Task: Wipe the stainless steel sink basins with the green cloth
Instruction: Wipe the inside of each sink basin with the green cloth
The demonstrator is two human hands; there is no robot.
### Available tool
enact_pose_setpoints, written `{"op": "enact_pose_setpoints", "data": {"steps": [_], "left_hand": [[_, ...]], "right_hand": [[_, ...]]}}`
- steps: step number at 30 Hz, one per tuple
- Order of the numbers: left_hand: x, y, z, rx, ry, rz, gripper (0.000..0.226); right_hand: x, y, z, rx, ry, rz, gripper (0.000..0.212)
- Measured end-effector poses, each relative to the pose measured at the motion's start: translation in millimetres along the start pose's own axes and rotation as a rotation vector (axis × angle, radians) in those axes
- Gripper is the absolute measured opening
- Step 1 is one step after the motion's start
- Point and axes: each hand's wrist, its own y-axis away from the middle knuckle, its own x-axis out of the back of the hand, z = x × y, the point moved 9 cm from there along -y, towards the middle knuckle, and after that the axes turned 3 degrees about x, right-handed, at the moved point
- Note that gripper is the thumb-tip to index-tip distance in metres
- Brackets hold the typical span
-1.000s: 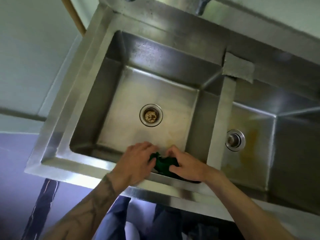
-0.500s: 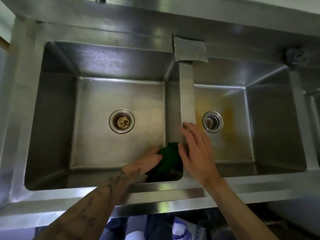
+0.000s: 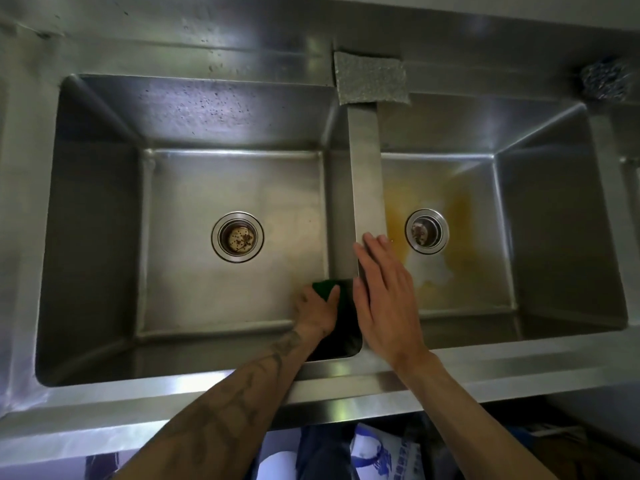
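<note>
**In the left basin (image 3: 221, 299), a green cloth (image 3: 326, 288) at the near right corner**

Seen from the head camera, looking straight down on the stainless steel sink (image 3: 346, 381), the left hand (image 3: 317, 313) was low in the near right corner of the left basin. Its fingers and thumb were curled round the green cloth, holding it against the wall below the divider (image 3: 366, 174). Only a small bright patch of cloth showed above the thumb, and the shadow below it was too dark to read.

The right hand (image 3: 384, 299) lay flat on the near end of the divider, just beside the cloth. Its fingers were straight and pressed together, gripping nothing.

A round drain strainer (image 3: 237, 237) sat in the middle of the left basin's floor, well apart from the cloth, and dark specks (image 3: 207, 109) dotted that basin's far wall. In the right basin (image 3: 554, 237), an orange stain (image 3: 459, 216) spread around the second drain (image 3: 426, 231).

A grey scouring pad (image 3: 370, 77) lay on the back rim at the divider's far end. A wad of steel wool (image 3: 606, 79) sat on the rim by the right basin's far right corner.
</note>
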Motion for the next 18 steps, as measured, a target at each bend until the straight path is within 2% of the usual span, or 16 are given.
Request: {"op": "enact_pose_setpoints", "data": {"steps": [2, 4, 9, 13, 16, 18], "left_hand": [[-4, -2, -1, 0.071, -0.066, -0.031, 0.072], [-6, -1, 0, 0.09, -0.032, -0.057, 0.069], [-16, 21, 2, 0.029, 0.315, -0.19, 0.074], [-16, 7, 3, 0.08, 0.146, -0.092, 0.071], [-18, -2, 2, 0.106, 0.203, -0.108, 0.071], [-17, -4, -1, 0.072, 0.329, -0.127, 0.064]], "right_hand": [[1, 0, -1, 0.011, 0.006, 0.008, 0.052], [3, 0, -3, 0.009, 0.01, 0.01, 0.053], [4, -3, -5, -0.008, 0.029, 0.007, 0.054], [4, -3, -4, -0.008, 0.055, 0.008, 0.055], [4, -3, -3, -0.012, 0.031, 0.015, 0.055], [3, -2, -2, -0.01, 0.026, 0.021, 0.054]]}}
